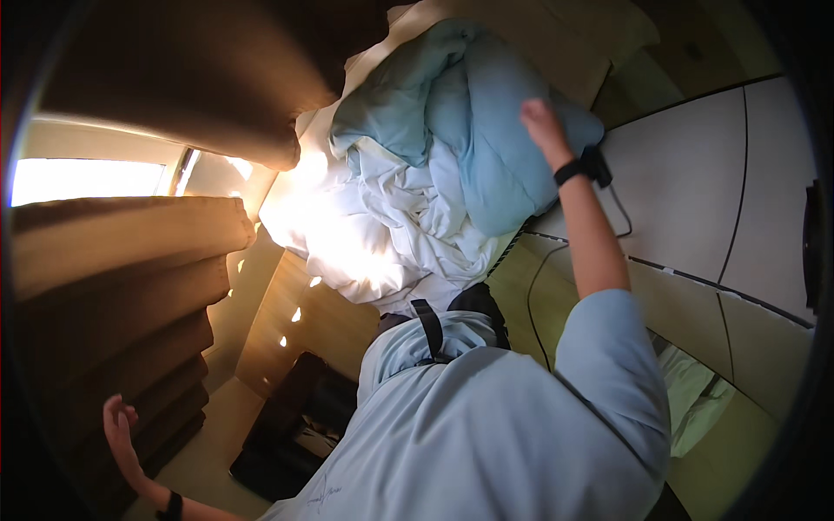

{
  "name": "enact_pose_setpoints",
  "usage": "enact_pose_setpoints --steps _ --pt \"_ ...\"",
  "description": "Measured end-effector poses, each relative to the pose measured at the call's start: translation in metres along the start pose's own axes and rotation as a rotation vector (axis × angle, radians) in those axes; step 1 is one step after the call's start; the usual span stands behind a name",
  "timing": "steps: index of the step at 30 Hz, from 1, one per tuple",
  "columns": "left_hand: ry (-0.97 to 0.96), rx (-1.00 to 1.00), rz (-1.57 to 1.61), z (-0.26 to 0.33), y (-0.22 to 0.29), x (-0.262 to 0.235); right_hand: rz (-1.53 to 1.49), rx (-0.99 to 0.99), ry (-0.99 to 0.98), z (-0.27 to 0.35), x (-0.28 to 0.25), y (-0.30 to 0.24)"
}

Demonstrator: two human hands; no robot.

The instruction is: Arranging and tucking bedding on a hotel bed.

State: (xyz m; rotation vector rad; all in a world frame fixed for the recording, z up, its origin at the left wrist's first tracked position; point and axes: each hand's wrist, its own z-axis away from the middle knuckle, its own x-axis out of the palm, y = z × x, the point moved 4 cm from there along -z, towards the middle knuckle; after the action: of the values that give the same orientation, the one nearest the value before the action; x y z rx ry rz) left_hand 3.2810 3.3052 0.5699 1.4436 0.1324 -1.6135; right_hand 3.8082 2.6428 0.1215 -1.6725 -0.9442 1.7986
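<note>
My right hand [543,130] is stretched forward over a puffy light-blue duvet [491,139], its fingers curled closed. What they hold, if anything, is hidden, and I cannot tell whether the hand touches the duvet. The duvet lies bunched on the far part of the bed. Nearer to me, a white sheet [408,195] is heaped in wrinkles, with bright sunlight on its left part. Out to the left, my left hand [120,430] is raised in front of a brown curtain [113,330], holding nothing, with loosely bent fingers apart.
A second brown curtain panel [200,78] hangs at the upper left, beside a bright window [91,181]. Pale cabinets [686,182] line the right side. A dark cable [530,304] runs down from my right wrist. A black chair-like object [291,434] stands at the lower left.
</note>
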Motion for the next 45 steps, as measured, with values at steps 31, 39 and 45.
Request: enact_pose_setpoints --steps 31,39,45 --pt "-0.768 0.648 -0.306 -0.19 0.163 0.757 -0.876 0.016 0.174 -0.079 0.044 0.041" --pt "-1.105 0.552 0.271 -0.172 0.185 0.787 -0.156 0.295 0.236 0.043 0.145 0.074" --pt "-0.988 0.389 0.675 -0.139 0.214 0.776 -0.135 0.213 -0.307 0.231 0.17 0.008"
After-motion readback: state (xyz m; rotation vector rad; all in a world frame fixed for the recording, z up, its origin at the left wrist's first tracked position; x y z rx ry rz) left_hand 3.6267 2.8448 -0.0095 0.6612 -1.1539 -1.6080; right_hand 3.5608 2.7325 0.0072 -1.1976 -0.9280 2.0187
